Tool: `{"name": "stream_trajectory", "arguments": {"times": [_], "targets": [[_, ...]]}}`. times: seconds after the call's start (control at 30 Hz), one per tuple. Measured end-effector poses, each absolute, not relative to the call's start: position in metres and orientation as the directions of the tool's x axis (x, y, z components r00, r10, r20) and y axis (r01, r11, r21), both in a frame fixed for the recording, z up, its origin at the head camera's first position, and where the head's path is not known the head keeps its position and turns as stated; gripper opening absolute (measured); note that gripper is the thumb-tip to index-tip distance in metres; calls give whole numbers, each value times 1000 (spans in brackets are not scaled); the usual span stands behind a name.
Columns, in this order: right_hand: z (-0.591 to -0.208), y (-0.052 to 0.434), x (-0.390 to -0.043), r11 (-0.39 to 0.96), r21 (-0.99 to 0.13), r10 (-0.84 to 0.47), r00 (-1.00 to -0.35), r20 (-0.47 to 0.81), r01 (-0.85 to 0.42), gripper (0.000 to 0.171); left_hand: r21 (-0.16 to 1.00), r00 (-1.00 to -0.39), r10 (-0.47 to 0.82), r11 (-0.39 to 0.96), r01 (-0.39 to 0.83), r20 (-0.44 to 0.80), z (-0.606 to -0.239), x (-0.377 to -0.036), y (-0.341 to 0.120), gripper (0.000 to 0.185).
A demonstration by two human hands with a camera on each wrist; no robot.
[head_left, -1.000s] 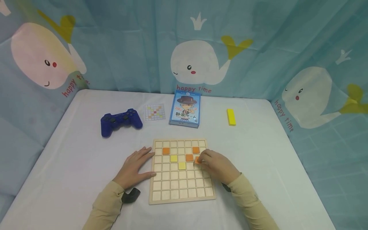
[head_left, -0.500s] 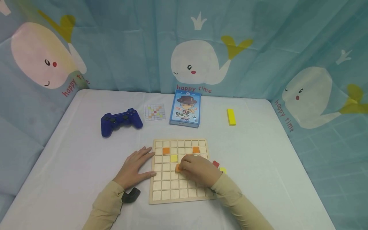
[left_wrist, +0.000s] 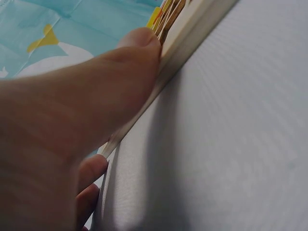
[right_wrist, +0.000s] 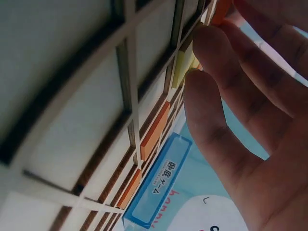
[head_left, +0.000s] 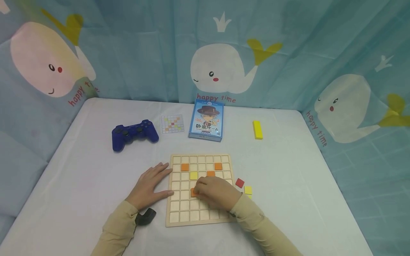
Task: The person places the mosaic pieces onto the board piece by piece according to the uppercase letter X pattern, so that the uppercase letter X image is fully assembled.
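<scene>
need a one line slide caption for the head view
Right hand pinches an orange tile over the wooden grid board while the left hand rests flat against its left edge.

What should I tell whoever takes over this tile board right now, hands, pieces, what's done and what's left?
Left hand: flat on the table, fingers against the left edge of the wooden grid board, steadying it.
Right hand: over the middle of the board, fingers pinching an orange tile at a cell, not yet let go.
Placed: three orange tiles and one yellow tile show in the upper rows.
Spare: a red tile and a yellow tile lie on the table right of the board.
The pattern card lies beyond the board.
Left: seat the held tile; most cells are unfilled.
</scene>
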State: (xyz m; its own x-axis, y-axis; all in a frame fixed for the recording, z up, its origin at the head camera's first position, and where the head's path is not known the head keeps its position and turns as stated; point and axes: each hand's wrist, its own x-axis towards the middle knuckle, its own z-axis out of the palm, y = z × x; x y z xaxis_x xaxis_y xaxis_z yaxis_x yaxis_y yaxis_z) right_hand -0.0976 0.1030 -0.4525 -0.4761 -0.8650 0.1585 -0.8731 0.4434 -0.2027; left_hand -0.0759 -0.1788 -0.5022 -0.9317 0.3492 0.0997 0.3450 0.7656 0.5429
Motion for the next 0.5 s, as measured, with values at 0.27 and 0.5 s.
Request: {"name": "stream_trajectory", "arguments": {"times": [0.27, 0.5], "targets": [[-450, 99, -94, 458, -179, -869, -481, 117, -871, 9, 539, -933, 347, 769, 344, 100, -502, -76, -179, 75], [-452, 97, -93, 472, -161, -866, -490, 101, -867, 10, 540, -931, 349, 767, 347, 104, -502, -76, -179, 75]]}}
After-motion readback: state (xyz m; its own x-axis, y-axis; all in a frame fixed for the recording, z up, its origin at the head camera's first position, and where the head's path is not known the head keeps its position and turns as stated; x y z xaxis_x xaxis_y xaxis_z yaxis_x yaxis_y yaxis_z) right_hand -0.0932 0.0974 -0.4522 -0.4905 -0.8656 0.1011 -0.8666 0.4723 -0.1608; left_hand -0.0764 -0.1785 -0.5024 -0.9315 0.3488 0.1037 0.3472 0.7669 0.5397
